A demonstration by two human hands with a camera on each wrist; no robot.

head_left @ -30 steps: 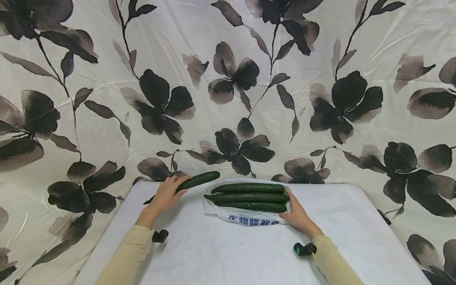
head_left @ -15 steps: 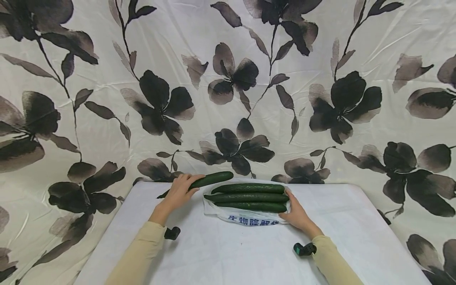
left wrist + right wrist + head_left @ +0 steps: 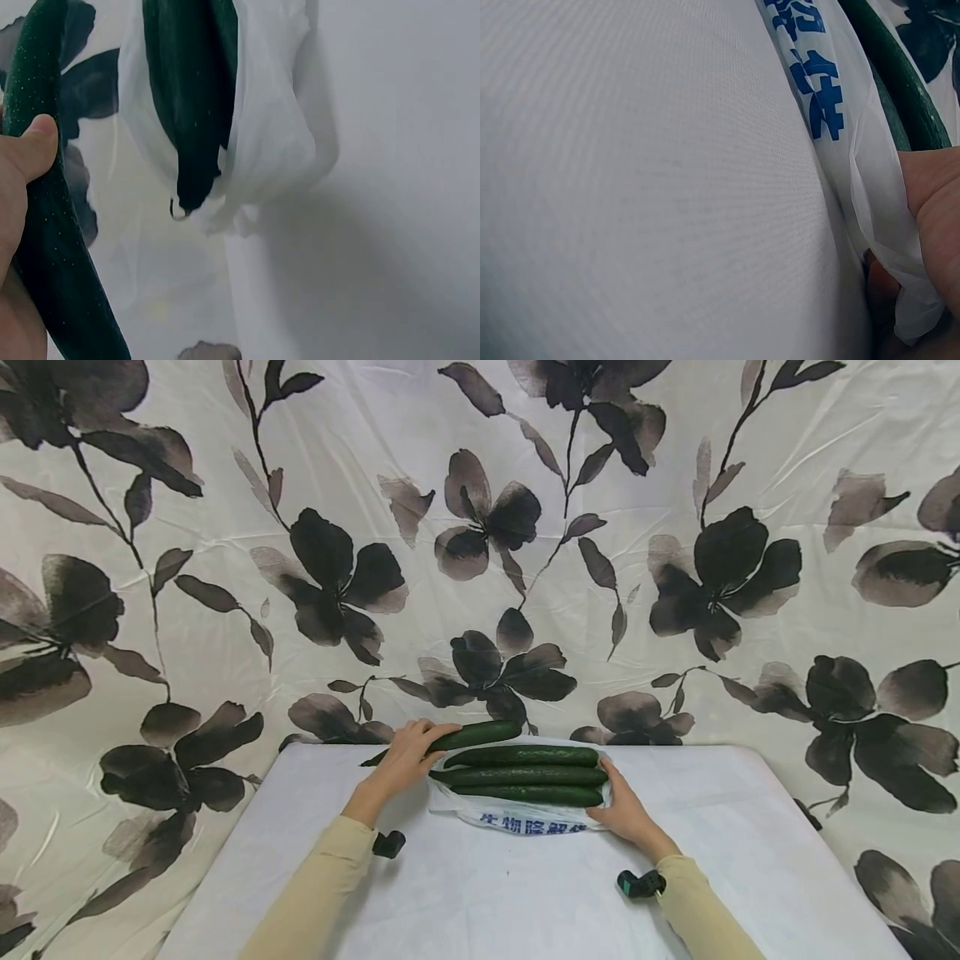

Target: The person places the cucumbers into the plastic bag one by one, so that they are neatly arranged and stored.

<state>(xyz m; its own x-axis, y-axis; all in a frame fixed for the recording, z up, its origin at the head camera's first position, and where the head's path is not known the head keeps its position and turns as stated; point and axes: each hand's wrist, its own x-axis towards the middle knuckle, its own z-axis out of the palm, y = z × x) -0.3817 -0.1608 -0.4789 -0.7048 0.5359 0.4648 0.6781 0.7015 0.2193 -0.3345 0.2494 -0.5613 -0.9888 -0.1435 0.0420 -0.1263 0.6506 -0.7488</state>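
Observation:
My left hand (image 3: 408, 756) grips a long dark green cucumber (image 3: 480, 734), thumb laid along it in the left wrist view. This cucumber slants up to the right, its front end over the back of a white plastic bag (image 3: 487, 819). Several more cucumbers (image 3: 528, 776) lie side by side in the bag's mouth, and one's stem end (image 3: 196, 184) points out toward the left hand. At the bag's right end, my right hand (image 3: 626, 814) holds the plastic (image 3: 866, 172) and the cucumbers' ends. Part of its fingers is hidden behind the bag.
A white cloth covers the table (image 3: 510, 902), whose far edge meets a hanging floral curtain (image 3: 480, 593). Black wrist cameras sit below the left (image 3: 388, 844) and right (image 3: 641, 884) hands. Blue characters (image 3: 825, 97) are printed on the bag's near side.
My left hand has moved right with its cucumber, bringing the front end over the back of the bag. The right hand and the bag have stayed in place.

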